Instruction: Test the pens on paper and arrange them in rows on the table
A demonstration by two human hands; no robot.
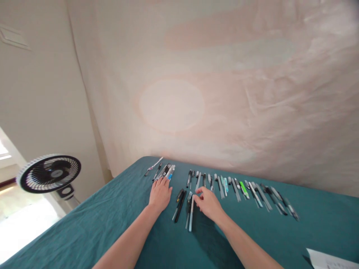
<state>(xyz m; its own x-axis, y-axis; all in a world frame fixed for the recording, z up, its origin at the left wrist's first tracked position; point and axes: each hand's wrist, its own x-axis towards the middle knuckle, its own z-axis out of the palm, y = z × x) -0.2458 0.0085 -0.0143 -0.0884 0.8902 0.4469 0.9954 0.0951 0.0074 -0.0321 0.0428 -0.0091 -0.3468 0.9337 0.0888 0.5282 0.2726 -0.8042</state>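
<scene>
My left hand [160,193] lies flat on the teal cloth, fingers stretched out, fingertips touching a small bunch of pens [165,172] at the far left of the row. My right hand [207,203] is curled, its fingers pinching at a pale blue pen [191,219] in a group of several pens [182,204] lying between the two hands. A long row of pens and markers [241,189] runs to the right along the table's back, one with a bright green barrel [244,189].
The table [84,231] is covered with a teal cloth. A black and white fan [49,174] stands beyond the left edge. A pale draped sheet [213,93] hangs behind. White paper [331,258] lies at the near right corner.
</scene>
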